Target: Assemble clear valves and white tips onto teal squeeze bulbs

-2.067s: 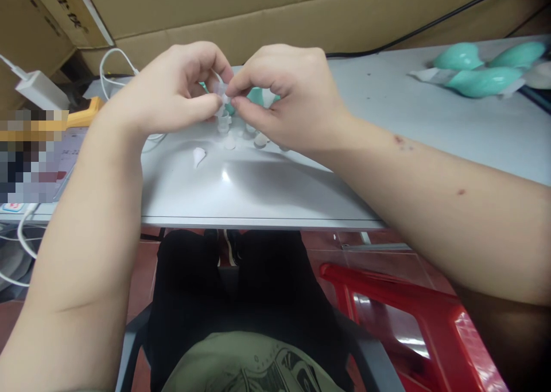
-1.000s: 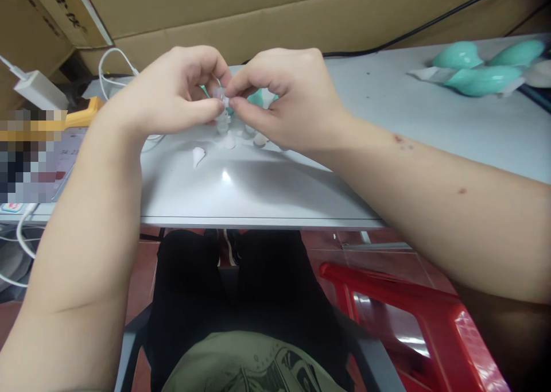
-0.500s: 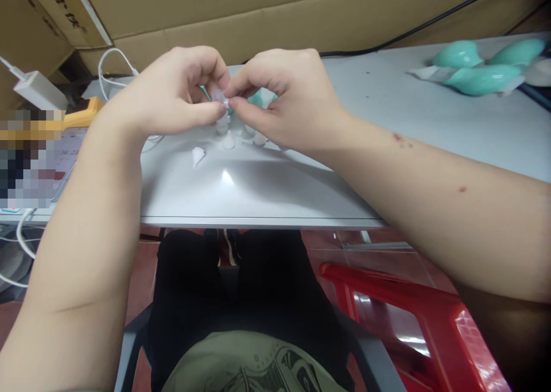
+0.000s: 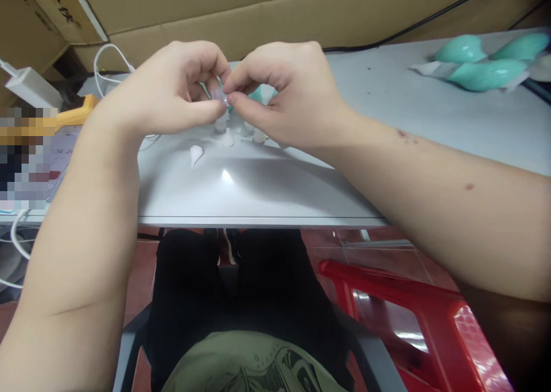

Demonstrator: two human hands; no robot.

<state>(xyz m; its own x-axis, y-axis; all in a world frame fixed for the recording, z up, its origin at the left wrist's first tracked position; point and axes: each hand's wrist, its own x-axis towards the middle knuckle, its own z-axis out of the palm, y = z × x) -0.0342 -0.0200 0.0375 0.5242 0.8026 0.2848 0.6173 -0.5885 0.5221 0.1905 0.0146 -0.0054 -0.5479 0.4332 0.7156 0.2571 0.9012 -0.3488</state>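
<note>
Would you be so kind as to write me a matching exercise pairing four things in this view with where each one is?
Things:
1. small clear plastic piece
2. three teal pieces
3. white power adapter
4. red plastic stool

Places:
A. near the picture's left edge
B. lower right, below the level of the tabletop
C. at the fingertips of the left hand and the right hand
D. upper right, lying on the tabletop

Pairs: 1-C, 2-D, 3-A, 4-B.
</note>
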